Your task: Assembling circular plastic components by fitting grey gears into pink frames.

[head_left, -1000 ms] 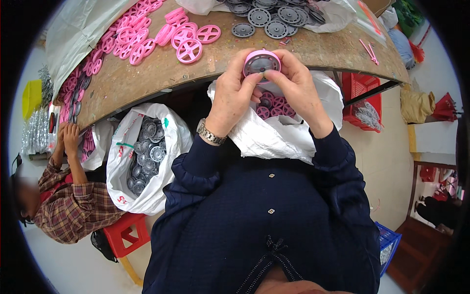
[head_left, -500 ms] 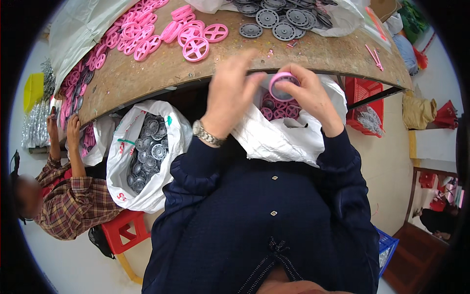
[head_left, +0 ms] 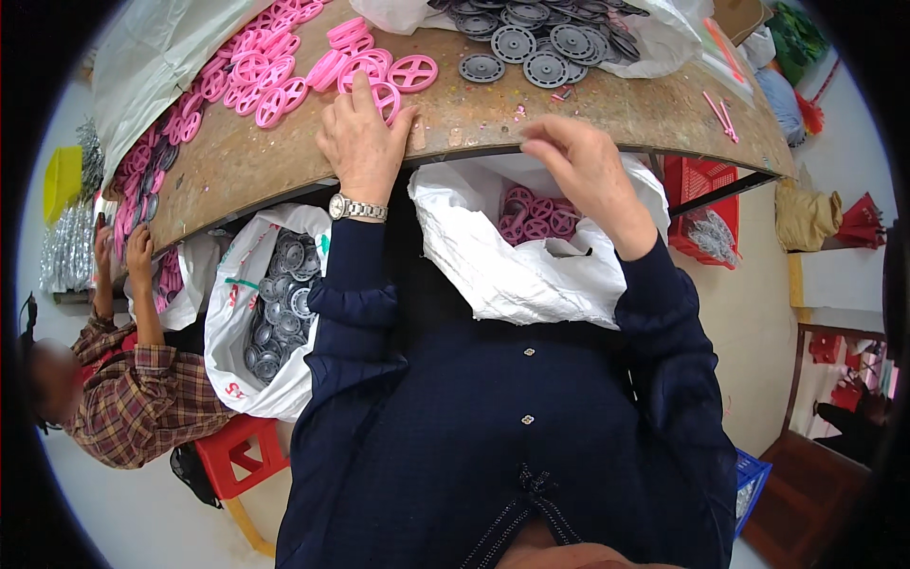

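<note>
At the near table edge, my left hand (head_left: 363, 142) has its fingers and thumb spread over a pink spoked wheel ring (head_left: 387, 99), touching it; its underside is hidden. More pink rings (head_left: 412, 73) lie around it in a loose pile. My right hand (head_left: 585, 173) hovers above the opening of a white woven sack (head_left: 512, 275), thumb apart from the fingers, with nothing visible in it. Inside that sack lie pink wheels (head_left: 538, 217). Beyond my right hand, grey wheel discs (head_left: 513, 44) are heaped on the table.
Left of me stands another white sack (head_left: 227, 332) full of grey discs (head_left: 282, 303). A co-worker in a plaid shirt (head_left: 156, 398) sits at the far left by a red stool (head_left: 242, 455). A red crate (head_left: 697, 175) stands under the table at right. Two pink sticks (head_left: 722, 118) lie near the right end.
The pink-rimmed wheel my right hand held has left it, and that hand has opened over the sack. My left hand has moved left and forward onto the pink rings.
</note>
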### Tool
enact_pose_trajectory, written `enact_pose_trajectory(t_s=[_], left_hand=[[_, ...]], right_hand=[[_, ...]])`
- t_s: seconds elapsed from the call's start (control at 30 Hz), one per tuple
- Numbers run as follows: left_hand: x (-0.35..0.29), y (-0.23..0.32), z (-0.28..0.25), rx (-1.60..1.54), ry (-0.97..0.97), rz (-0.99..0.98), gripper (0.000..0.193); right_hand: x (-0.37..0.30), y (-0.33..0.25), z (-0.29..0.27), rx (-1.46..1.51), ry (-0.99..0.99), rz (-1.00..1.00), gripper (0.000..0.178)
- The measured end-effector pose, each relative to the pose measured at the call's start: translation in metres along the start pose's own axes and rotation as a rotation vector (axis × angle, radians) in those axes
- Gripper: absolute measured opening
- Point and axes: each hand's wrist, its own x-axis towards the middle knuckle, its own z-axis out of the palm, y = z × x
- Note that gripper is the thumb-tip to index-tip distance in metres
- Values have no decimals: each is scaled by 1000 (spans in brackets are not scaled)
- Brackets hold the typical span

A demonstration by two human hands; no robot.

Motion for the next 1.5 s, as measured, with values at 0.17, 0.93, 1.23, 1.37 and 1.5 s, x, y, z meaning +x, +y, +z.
enact_pose_trajectory(t_s=[0.17, 0.93, 1.23, 1.37, 1.5], left_hand=[[-2, -2, 2, -92, 43, 17, 88], [-12, 38, -21, -606, -89, 208, 100], [-12, 45, -15, -577, -83, 235, 99], [-14, 47, -20, -598, -99, 217, 94], [-13, 45, -17, -666, -77, 224, 92]], right_hand=[[41, 6, 14, -145, 156, -172, 22], [92, 22, 26, -247, 436, -153, 8], [70, 30, 35, -253, 392, -197, 14], [70, 31, 40, -199, 364, -171, 15], [69, 38, 33, 103, 297, -10, 16]])
